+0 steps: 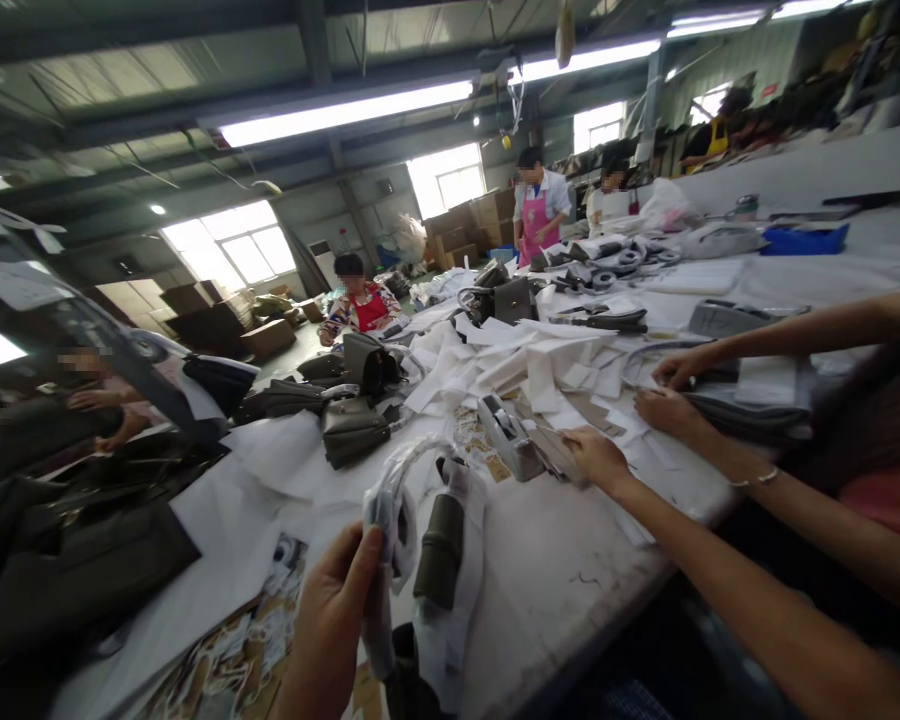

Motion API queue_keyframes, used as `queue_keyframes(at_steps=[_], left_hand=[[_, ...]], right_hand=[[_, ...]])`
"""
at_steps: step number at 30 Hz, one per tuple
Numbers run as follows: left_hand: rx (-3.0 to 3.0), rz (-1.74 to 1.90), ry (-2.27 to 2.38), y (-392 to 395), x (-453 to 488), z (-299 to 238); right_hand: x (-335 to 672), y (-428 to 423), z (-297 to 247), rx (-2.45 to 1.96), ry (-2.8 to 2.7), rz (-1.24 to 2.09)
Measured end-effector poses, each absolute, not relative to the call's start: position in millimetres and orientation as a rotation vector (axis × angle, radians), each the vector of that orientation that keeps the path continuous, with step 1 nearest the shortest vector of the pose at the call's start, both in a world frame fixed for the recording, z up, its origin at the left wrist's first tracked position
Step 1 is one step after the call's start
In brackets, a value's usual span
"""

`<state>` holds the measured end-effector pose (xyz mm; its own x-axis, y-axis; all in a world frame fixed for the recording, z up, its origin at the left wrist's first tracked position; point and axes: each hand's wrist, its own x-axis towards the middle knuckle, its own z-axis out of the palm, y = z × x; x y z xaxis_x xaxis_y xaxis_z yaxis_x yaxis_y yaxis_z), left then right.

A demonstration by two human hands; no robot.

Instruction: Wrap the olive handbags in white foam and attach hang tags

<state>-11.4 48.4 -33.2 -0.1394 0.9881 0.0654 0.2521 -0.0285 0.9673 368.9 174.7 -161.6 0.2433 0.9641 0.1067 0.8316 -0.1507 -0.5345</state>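
Observation:
In my left hand [336, 600] is a handbag's curved handle [381, 505], wrapped in clear plastic and gripped between thumb and fingers. Below it hangs a dark olive part [440, 550] of the same bag with white wrapping around it; the lower bag is cut off by the frame edge. My right hand [598, 458] is closed, its fingertips pinched at the front end of a grey tape dispenser [508, 440] on the table. What lies between those fingertips is too small to make out.
White paper sheets [495, 365] are heaped mid-table. Dark handbags [354, 430] stand behind the dispenser, with more bags [67, 570] at left. Tags with strings [232, 650] lie lower left. A co-worker's hands [671, 410] work close on the right. Other people sit or stand farther back.

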Motion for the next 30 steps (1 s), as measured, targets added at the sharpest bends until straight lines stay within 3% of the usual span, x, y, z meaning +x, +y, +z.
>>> queue_keyframes(at_steps=[3,7,10,22,30], left_hand=[[1.363,1.208,1.486,48.0,-8.6,-28.8],[1.372,1.173,1.467,48.3,-4.4,-23.9],[1.403,1.153,1.473,47.1,-3.2,-21.4],[1.690,1.105,1.491,37.4,-3.2,-16.0],[1.845,1.120,1.485,34.3,3.5,-10.9]], right_hand=[[340.9,148.7,-135.6,-1.729,-1.690,0.529],[285.6,101.2,-100.9,-1.084,-1.701,1.240],[249.2,75.6,-85.7,-0.981,-1.712,1.520],[212.4,75.9,-75.0,-0.983,-1.899,1.034],[195.6,79.0,-73.6,-0.924,-1.869,1.097]])
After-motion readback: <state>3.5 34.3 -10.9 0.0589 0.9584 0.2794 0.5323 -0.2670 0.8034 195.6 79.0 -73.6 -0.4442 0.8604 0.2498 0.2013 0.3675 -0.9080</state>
